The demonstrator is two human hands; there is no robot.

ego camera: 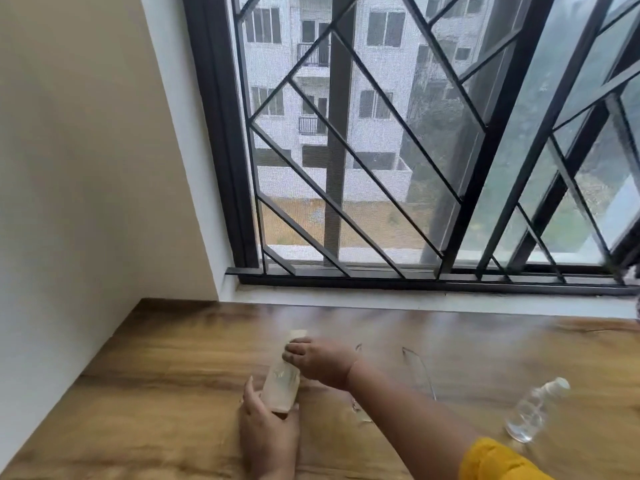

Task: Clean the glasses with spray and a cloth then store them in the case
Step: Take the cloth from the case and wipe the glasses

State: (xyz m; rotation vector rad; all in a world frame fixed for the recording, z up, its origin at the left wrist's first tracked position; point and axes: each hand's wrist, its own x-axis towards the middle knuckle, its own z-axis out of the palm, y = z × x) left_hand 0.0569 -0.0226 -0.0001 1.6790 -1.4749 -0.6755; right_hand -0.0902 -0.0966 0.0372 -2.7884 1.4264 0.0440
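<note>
A pale, translucent glasses case [281, 384] lies lengthwise on the wooden table [156, 393]. My left hand [266, 433] grips its near end. My right hand [322, 362] reaches across and holds its far end, the fingers curled over the top. Thin-framed glasses [420, 374] rest on the table just right of my right wrist, and my forearm hides part of them. A clear spray bottle [533, 412] lies on its side further right. No cloth is in view.
The table meets a cream wall [86, 168] on the left and a white sill under a black-barred window [346, 168] at the back. A yellow sleeve [495, 460] covers my right upper arm.
</note>
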